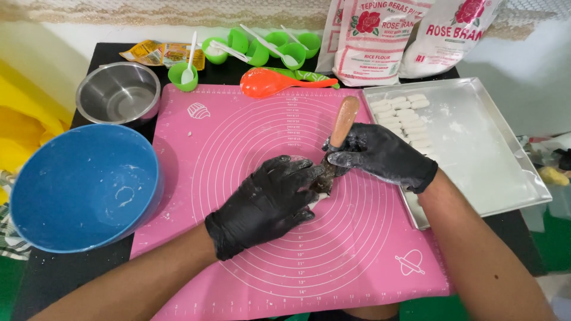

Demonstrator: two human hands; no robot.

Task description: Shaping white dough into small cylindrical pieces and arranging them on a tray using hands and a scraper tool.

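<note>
Both my hands wear black gloves dusted with flour, over the middle of a pink silicone baking mat (238, 137). My right hand (380, 156) grips a tool with a wooden handle (344, 120); its lower end points down toward my left hand. My left hand (267, 202) is cupped over a piece of white dough (315, 200), which is mostly hidden under the fingers. The tool's working end is hidden between the two hands.
A metal tray (482, 148) on the right holds several small white dough pieces (404, 116). A large blue bowl (83, 187) and a steel bowl (119, 92) stand at the left. Behind the mat lie an orange spoon (267, 82), green cups (262, 50) with white spoons, and flour bags (380, 38).
</note>
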